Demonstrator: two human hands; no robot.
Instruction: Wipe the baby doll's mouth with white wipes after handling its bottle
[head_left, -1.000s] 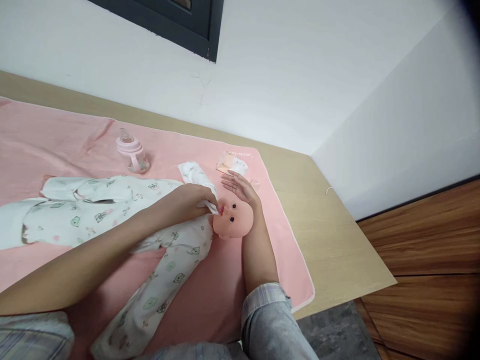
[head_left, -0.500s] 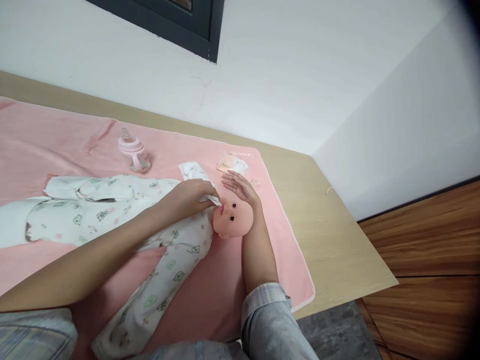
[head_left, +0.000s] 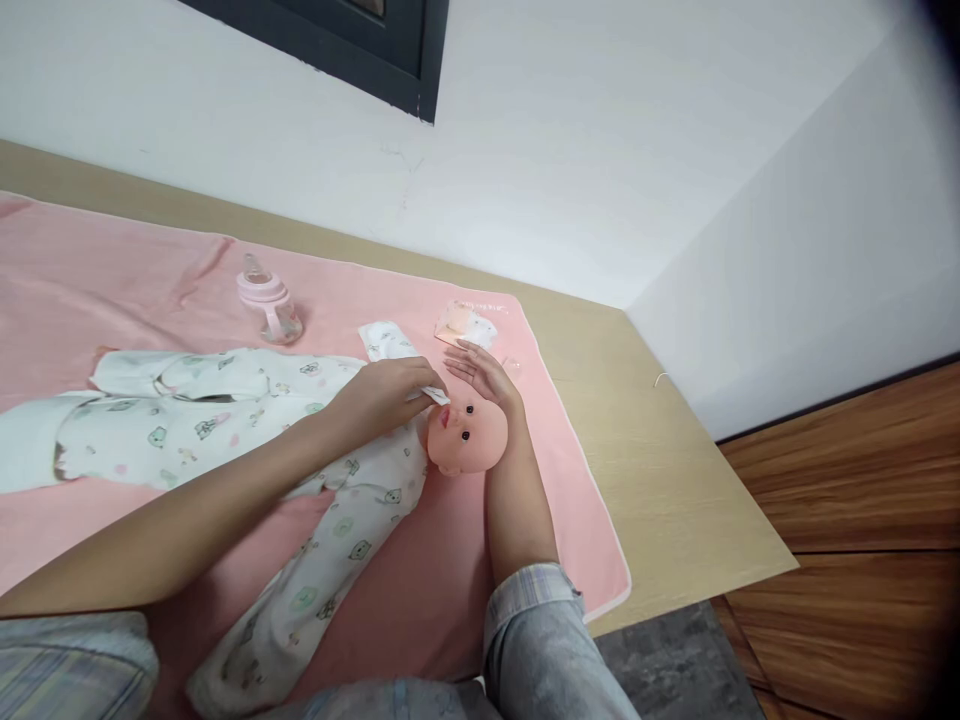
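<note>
A baby doll [head_left: 480, 450] in a white printed sleepsuit [head_left: 277, 400] lies on its back, its bald head towards the right. My left hand [head_left: 397, 390] reaches over the doll's chest, fingers pinched on a folded white tissue [head_left: 437, 396]. The tissue's tip is at the doll's face, beside the mouth. My right hand [head_left: 480, 374] lies open along the far side of the head, fingers stretched out, with the wrist and forearm by the crown. Beyond its fingertips lies a small soft pack [head_left: 459, 324] with white tissue at it.
A pink mat [head_left: 420, 600] covers much of the wooden table [head_left: 637, 460]. On it, a pink-topped baby bottle [head_left: 268, 303] stands at the back left. A small clear piece [head_left: 511, 366] lies near my right hand. A white wall [head_left: 555, 150] rises behind.
My left hand has moved the tissue slightly right and away from me, past the doll's lips, so more of the mouth shows. The right hand stays in place.
</note>
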